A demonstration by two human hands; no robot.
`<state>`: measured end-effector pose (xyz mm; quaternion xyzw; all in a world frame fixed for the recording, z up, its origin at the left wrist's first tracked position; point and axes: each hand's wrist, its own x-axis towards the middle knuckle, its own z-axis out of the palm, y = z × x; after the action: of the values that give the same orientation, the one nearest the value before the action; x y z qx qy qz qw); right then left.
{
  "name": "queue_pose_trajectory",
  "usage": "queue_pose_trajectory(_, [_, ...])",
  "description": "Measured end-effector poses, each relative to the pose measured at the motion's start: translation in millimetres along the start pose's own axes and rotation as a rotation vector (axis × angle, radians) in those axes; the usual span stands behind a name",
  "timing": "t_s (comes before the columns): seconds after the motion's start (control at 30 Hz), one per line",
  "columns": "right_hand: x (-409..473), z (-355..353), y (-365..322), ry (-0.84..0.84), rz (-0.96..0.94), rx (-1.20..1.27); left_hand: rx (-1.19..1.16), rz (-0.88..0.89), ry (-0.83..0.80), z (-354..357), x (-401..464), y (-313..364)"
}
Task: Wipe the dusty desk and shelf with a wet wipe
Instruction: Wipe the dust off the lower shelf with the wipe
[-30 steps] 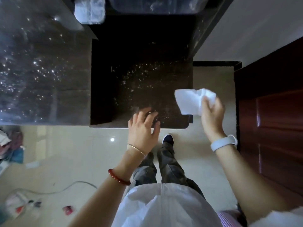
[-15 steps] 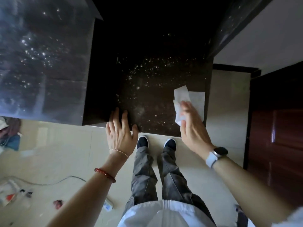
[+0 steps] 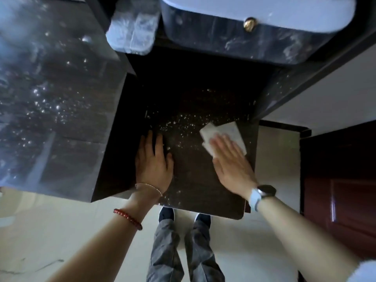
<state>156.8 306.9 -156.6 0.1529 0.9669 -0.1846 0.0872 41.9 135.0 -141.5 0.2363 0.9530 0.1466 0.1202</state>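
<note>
White wet wipe, a crumpled rectangular sheet, lay flat on the dark brown wooden shelf surface, near its right edge. Long axis ran diagonally, from upper left toward lower right; the bunched corner pointed up-left toward the scatter of white dust specks.

Compared with half a second before: the wipe then sat under the fingertips close to the shelf's front-right corner, partly lifted. It now lay further in from the front edge, spread flatter. One second before, it was held pinched in the air off the shelf's right edge. The left hand had moved from the front lip to lie fully on the shelf.

Right hand: palm down, fingers straight and together, pressing the lower part of the wipe against the surface; fingers pointed up-left. White-strapped wristwatch on that wrist.

Left hand: flat on the shelf, fingers straight, slightly spread, pointing away from the body, holding nothing. It lay just beside the left wall of the shelf bay, well apart from the wipe. Thin gold bracelet and red bead bracelet on that forearm.

Dust specks lay between the two hands and beyond them.
</note>
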Motion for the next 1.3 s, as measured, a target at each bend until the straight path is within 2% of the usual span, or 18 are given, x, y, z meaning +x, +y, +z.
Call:
queue_pose_trajectory(0.07, [16.7, -3.5, -4.3, 0.103, 0.302, 0.093, -0.003, 0.000, -0.006, 1.2, 9.6, 5.3])
queue_pose_trajectory(0.1, [12.4, 2.8, -14.7, 0.125, 0.329, 0.101, -0.003, 0.009, -0.007, 1.1, 13.8, 6.8])
queue_pose_trajectory(0.13, [1.6, 12.4, -29.3, 0.106, 0.251, 0.089, 0.005, 0.015, -0.003, -0.4, 16.8, 7.1])
queue_pose_trajectory(0.2, [-30.0, 26.1, -49.3, 0.028, -0.081, 0.018, 0.008, 0.006, -0.016, -0.5, 20.4, 3.7])
queue_pose_trajectory(0.27, [-29.6, 19.8, -34.5, 0.001, -0.266, -0.063, 0.019, -0.006, -0.036, 1.2, 21.6, -2.5])
queue_pose_trajectory(0.3, [-14.9, 12.5, -20.0, 0.014, -0.230, -0.075, 0.034, 0.007, -0.036, 3.0, 20.8, -5.7])
queue_pose_trajectory(0.4, [48.0, -3.0, 14.3, 0.100, 0.151, 0.008, 0.040, 0.029, -0.042, 8.4, 18.7, -10.4])
queue_pose_trajectory(0.5, [74.3, -0.7, 1.1, 0.221, 0.402, 0.054, 0.062, 0.010, -0.006, 9.9, 18.9, -5.6])
queue_pose_trajectory(0.53, [67.5, 3.2, -14.3, 0.188, 0.341, 0.070, 0.072, 0.010, -0.001, 10.5, 18.0, -5.0])
queue_pose_trajectory(0.63, [31.9, 12.5, -41.0, 0.056, -0.121, 0.014, 0.086, 0.019, -0.010, 10.4, 17.9, -6.4])
queue_pose_trajectory(0.67, [31.1, 11.4, -33.0, 0.053, -0.199, -0.010, 0.084, 0.022, -0.007, 10.7, 18.1, -7.5])
queue_pose_trajectory(0.73, [51.9, 7.7, -7.0, 0.107, -0.070, -0.023, 0.077, 0.026, 0.000, 11.3, 17.4, -10.4])
queue_pose_trajectory(0.83, [104.1, -9.6, 17.7, 0.268, 0.367, 0.068, 0.086, 0.025, 0.024, 13.6, 18.0, -12.4])
queue_pose_trajectory(0.9, [134.1, -19.8, 14.9, 0.225, 0.521, 0.151, 0.084, 0.037, 0.040, 16.0, 17.6, -14.0])
queue_pose_trajectory(0.97, [145.7, -20.5, -8.1, 0.163, 0.380, 0.134, 0.086, 0.046, 0.069, 18.6, 18.2, -15.7])
queue_pose_trajectory(1.07, [124.3, -3.9, -49.4, 0.057, -0.145, 0.048, 0.086, 0.039, 0.071, 18.5, 18.7, -15.5])
queue_pose_trajectory(1.13, [120.7, -4.4, -42.6, 0.037, -0.211, 0.029, 0.092, 0.030, 0.054, 17.3, 18.7, -14.9])
queue_pose_trajectory(1.3, [147.7, -36.9, 27.8, 0.136, 0.410, 0.157, 0.089, 0.040, 0.068, 16.8, 19.2, -14.8])
